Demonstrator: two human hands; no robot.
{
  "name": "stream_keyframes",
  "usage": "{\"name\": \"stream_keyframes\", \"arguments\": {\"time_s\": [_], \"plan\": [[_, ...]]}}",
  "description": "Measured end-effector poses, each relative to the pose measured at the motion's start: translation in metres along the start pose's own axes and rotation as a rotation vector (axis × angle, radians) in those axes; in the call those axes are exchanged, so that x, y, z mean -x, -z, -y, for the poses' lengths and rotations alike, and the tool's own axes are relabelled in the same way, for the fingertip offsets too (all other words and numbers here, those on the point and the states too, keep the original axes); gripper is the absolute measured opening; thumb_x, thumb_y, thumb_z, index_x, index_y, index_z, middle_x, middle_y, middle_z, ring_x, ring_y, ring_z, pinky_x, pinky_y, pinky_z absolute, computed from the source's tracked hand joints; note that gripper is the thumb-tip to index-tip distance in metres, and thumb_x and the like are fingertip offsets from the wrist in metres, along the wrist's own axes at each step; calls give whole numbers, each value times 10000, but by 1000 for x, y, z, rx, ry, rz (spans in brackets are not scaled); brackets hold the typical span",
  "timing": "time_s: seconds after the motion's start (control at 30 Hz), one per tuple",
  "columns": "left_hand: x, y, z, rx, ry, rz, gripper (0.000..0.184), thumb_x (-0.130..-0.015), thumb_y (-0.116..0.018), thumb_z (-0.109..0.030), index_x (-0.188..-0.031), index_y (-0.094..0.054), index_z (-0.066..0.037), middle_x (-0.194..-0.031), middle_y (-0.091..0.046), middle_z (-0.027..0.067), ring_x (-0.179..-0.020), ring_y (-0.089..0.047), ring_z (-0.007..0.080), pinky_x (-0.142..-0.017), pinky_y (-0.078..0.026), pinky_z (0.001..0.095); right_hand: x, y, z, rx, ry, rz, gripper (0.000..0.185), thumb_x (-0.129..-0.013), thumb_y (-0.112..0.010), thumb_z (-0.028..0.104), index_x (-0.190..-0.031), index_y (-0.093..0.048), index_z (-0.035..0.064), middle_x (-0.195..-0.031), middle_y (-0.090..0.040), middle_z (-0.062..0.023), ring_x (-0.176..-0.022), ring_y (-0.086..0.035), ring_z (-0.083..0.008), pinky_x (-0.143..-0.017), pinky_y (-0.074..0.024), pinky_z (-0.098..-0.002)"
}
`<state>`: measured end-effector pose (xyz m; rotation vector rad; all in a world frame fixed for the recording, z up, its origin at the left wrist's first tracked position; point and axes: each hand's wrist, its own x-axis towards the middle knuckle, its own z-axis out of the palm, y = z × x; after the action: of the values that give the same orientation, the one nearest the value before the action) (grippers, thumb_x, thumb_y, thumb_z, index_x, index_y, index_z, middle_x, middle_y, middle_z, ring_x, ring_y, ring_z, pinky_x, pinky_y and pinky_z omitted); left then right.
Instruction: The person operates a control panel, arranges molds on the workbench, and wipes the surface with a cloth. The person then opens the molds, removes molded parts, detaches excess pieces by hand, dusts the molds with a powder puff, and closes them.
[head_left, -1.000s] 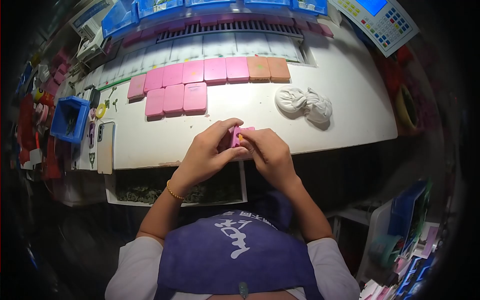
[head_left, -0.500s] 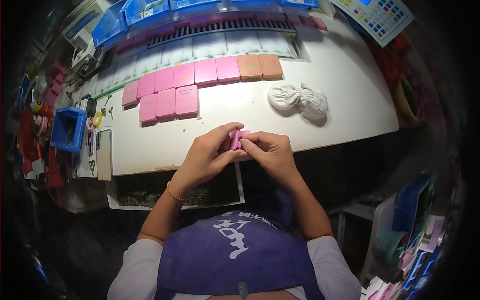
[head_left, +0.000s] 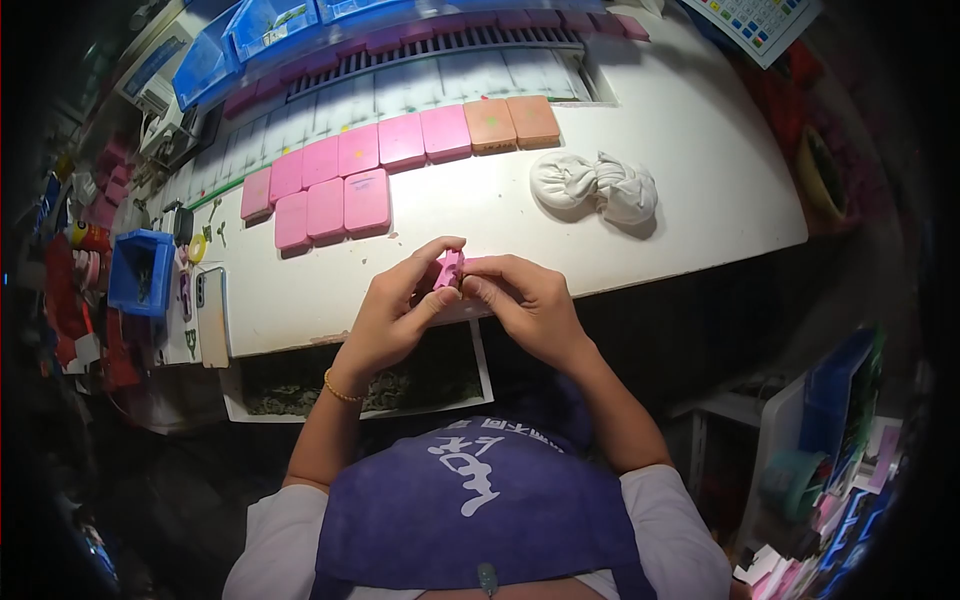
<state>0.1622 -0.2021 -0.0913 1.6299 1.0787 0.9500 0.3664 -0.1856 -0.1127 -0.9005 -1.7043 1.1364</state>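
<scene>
Near the table's front edge, my left hand [head_left: 398, 306] grips a small pink notched piece [head_left: 451, 268] between its thumb and fingers. The fingertips of my right hand [head_left: 527, 303] are pinched together at the piece's right side. A small dark bit shows beside that thumb, too small to name. Beyond my hands lie pink rectangular blocks [head_left: 401, 141] in two rows, with two orange blocks [head_left: 534, 121] at the right end. A knotted white cloth bundle [head_left: 594, 186] rests on the table to the right of them.
Below the table edge, an open drawer [head_left: 487, 373] holds dark crumbly material. At left are a phone [head_left: 212, 318], a blue bin [head_left: 140, 272] and a yellow tape ring [head_left: 196, 248]. Blue trays [head_left: 275, 28] line the back, and a keypad device [head_left: 757, 25] stands at top right.
Both hands have shifted slightly left with the pink piece, which is turned so its notched side shows more. The whole view has also tilted a little.
</scene>
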Motion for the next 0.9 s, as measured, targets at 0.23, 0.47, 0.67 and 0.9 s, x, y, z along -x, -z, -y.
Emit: {"name": "stream_keyframes", "arguments": {"time_s": [0.23, 0.47, 0.67, 0.9], "plan": [[5, 6, 1, 142, 89, 6, 507, -1000, -605, -185, -1446, -461, 6, -1081, -603, 46, -901, -530, 89, -801, -456, 241, -11, -4, 6, 21, -54, -74, 186, -989, -593, 125, -1118, -664, 12, -1085, -694, -148, -902, -711, -248, -802, -563, -359], [9, 11, 7, 182, 106, 14, 516, -1024, -579, -243, -1465, -453, -7, -1117, -598, 9, -811, -459, 60, -732, -420, 199, -22, 3, 0, -168, -251, 104, 167, -974, -609, 95, -1108, -663, 12, -975, -692, -98, -850, -682, -142, -794, -549, -310], [10, 15, 13, 258, 135, 18, 605, -999, -620, -304, -1484, -429, 3, -1301, -559, 54, -861, -489, 70, -800, -437, 226, -25, 14, -4, -171, -290, 230, 123, -972, -618, 81, -1070, -648, 14, -942, -688, -77, -824, -652, -115, -783, -522, -272], [11, 13, 10, 268, 77, -21, 573, -991, -638, -274, -1463, -445, -13, -1309, -561, 63, -919, -522, 87, -793, -466, 237, -19, 25, -4, -313, -243, 437, 174, -954, -645, 118, -1107, -644, 34, -1046, -666, -50, -961, -617, -119, -874, -496, -291]]}}
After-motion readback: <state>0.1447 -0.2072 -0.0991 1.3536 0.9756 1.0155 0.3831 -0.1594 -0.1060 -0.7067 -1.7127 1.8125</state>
